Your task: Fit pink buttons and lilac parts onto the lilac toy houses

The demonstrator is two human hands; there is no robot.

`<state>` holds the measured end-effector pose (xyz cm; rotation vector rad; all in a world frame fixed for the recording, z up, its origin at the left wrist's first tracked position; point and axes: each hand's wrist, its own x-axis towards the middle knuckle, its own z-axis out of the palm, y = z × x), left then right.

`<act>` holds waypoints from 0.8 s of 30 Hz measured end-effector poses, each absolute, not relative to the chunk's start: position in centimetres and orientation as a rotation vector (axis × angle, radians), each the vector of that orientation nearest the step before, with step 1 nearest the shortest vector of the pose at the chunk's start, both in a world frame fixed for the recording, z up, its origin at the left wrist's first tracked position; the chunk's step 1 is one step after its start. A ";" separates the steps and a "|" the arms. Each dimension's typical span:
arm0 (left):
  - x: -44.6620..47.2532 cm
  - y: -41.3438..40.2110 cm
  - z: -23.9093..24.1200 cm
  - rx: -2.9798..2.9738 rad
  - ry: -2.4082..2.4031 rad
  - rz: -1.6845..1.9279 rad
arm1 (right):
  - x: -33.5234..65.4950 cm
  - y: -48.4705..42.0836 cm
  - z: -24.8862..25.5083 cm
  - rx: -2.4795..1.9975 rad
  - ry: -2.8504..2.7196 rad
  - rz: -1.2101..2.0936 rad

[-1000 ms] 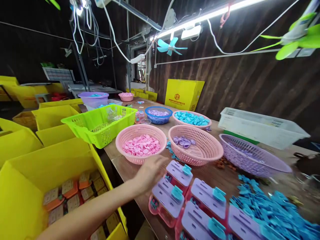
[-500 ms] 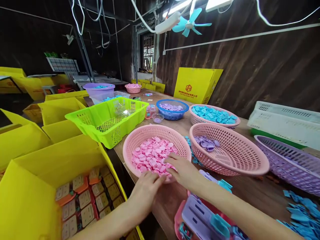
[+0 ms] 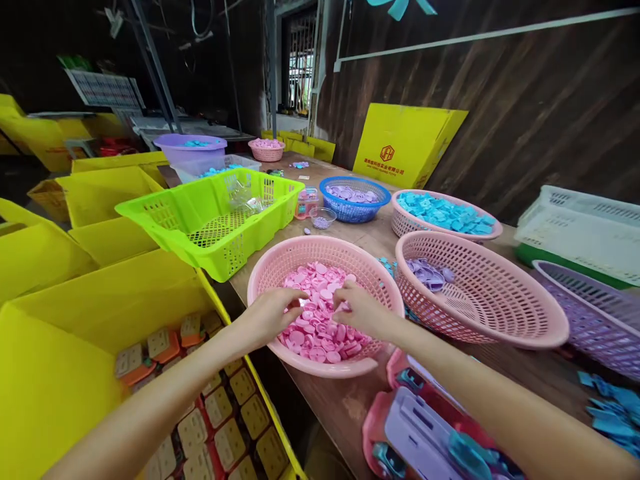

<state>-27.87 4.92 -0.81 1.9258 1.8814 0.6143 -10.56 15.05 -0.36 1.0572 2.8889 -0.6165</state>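
Now reaching into the basket (image 3: 280, 263) with both hands, at the near edge of the table (image 3: 345, 407). Pressing the left hand (image 3: 273, 313) onto the pink discs (image 3: 320, 333) from the near left side, with fingers curled narrow and tips in the heap. Meeting it with the right hand (image 3: 360, 312) from the near right, with fingers likewise bent and close together, tips just beside the left ones. Cannot tell whether pinching a disc in either hand. Just right of the basket, a second basket (image 3: 480, 300) with a few purple pieces (image 3: 430, 273). Behind, to the left, a green crate (image 3: 210, 227); farther back, a blue basket (image 3: 355, 200). Below the left forearm, a yellow box (image 3: 60, 373) of orange cards (image 3: 165, 343). Under the right forearm, purple cases (image 3: 420, 433).
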 end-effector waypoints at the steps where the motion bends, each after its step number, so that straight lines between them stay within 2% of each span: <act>1: -27.6 5.5 -1.1 1.983 1.843 0.530 | -9.5 15.5 0.3 1.171 2.895 -0.749; 5: -25.6 7.4 -1.8 2.227 1.593 0.219 | -3.9 16.2 3.1 1.538 2.670 -1.402; 8: -23.6 8.2 -1.2 2.292 1.469 0.173 | 0.5 15.5 4.8 1.766 2.517 -1.529; 13: -18.6 8.5 0.9 2.190 1.323 0.764 | 3.4 12.9 5.9 1.757 2.490 -1.516; 16: -15.0 8.1 1.3 2.147 1.095 0.913 | 3.3 12.0 5.7 1.632 2.445 -1.621; 19: -12.3 7.3 0.6 2.031 1.113 1.042 | 3.7 11.5 4.9 1.632 2.446 -1.837; 24: -9.9 6.4 -0.7 1.472 1.220 1.233 | 4.4 10.1 2.4 1.661 2.250 -2.393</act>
